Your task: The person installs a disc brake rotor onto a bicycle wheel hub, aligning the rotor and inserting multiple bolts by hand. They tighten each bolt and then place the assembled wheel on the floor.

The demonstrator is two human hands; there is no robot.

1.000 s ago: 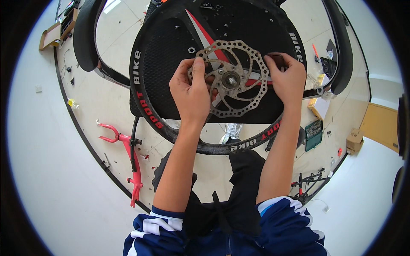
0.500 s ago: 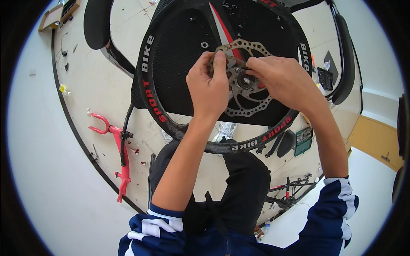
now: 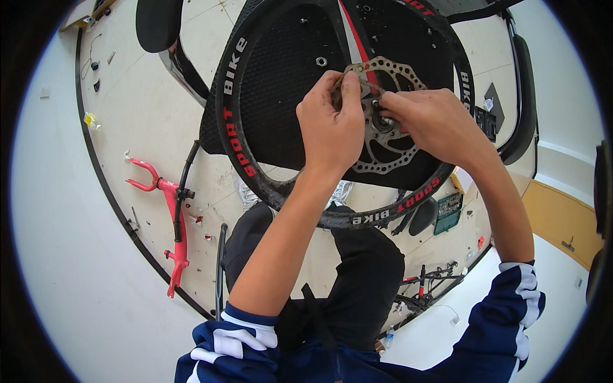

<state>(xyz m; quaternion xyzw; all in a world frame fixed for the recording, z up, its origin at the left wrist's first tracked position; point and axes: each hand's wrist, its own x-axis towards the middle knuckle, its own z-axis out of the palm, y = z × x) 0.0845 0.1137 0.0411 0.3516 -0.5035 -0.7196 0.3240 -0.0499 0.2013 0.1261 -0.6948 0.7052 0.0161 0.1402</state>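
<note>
A black bicycle wheel with white and red lettering lies flat, a silver disc brake rotor with a drilled edge at its hub. Over the rotor's upper left part is my left hand, thumb and forefinger pinched together. Close by on the right, my right hand bends over the hub, thumb and fingers closed near a rotor bolt. A thin, dull metal strip shows between the fingertips; whether it is a tool or part of the rotor is unclear. The fingers hide what each hand grips.
Beneath the wheel is a black textured seat bearing a loose nut and small bolts. Armrests flank it. On the floor lie a pink bicycle frame, a green case, a black saddle and dark bicycle parts.
In the picture, the wheel, seat and both hands have shifted slightly right, and the surroundings have shifted as well. Both hands keep nearly the same closed pose at the rotor.
</note>
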